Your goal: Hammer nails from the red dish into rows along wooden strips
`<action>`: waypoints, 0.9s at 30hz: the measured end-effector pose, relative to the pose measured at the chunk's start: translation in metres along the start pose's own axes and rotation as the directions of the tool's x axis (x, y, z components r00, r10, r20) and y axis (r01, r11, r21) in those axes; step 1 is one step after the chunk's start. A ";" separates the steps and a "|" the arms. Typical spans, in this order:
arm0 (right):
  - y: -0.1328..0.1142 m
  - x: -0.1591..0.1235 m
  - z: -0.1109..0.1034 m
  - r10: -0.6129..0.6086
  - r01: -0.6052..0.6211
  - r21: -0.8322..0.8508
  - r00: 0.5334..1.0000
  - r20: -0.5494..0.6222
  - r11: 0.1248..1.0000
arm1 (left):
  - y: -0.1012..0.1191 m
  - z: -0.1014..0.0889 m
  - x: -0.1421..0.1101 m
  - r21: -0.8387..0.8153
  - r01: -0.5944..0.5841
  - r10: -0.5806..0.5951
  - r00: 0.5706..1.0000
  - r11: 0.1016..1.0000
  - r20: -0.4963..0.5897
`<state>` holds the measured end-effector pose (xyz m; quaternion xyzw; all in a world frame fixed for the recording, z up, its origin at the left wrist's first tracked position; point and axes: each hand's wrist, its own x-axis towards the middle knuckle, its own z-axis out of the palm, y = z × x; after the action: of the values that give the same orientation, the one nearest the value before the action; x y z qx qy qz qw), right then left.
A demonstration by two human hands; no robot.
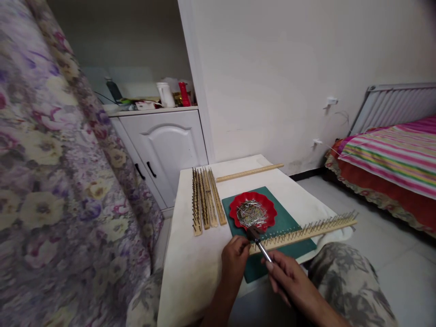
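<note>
My right hand [288,274] is wrapped around the handle of a hammer [264,250]. Its dark head is over the left end of a wooden strip [309,233] studded with a row of upright nails. At that same end, my left hand [235,254] is closed in a pinch against the strip; whatever its fingertips hold is hidden. Under the strip lies a green mat [289,209]. Just behind the hammer head, a red scalloped dish [273,210] on the mat holds a heap of loose nails [251,213].
Several nail-studded strips [206,200] lie side by side at the table's left. A bare wooden strip [250,172] is at the back of the white table [190,272]. A floral curtain [68,181] hangs left, a cabinet [166,145] stands behind, and a bed [391,145] is right.
</note>
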<state>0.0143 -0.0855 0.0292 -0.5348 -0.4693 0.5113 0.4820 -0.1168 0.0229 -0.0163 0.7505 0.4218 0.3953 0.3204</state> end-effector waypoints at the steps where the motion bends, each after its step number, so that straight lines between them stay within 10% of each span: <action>1: 0.000 0.001 0.001 -0.004 0.004 -0.003 1.000 -0.006 1.000 | 0.000 0.000 0.000 -0.004 -0.001 0.001 1.000 1.000 0.002; 27: 0.022 -0.012 -0.005 0.015 -0.029 0.113 0.992 0.129 0.993 | 0.004 -0.012 0.000 -0.016 -0.067 0.068 0.996 0.998 0.066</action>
<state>0.0194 -0.0998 0.0083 -0.4775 -0.4631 0.5760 0.4752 -0.1254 0.0229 -0.0074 0.7747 0.3825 0.3838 0.3259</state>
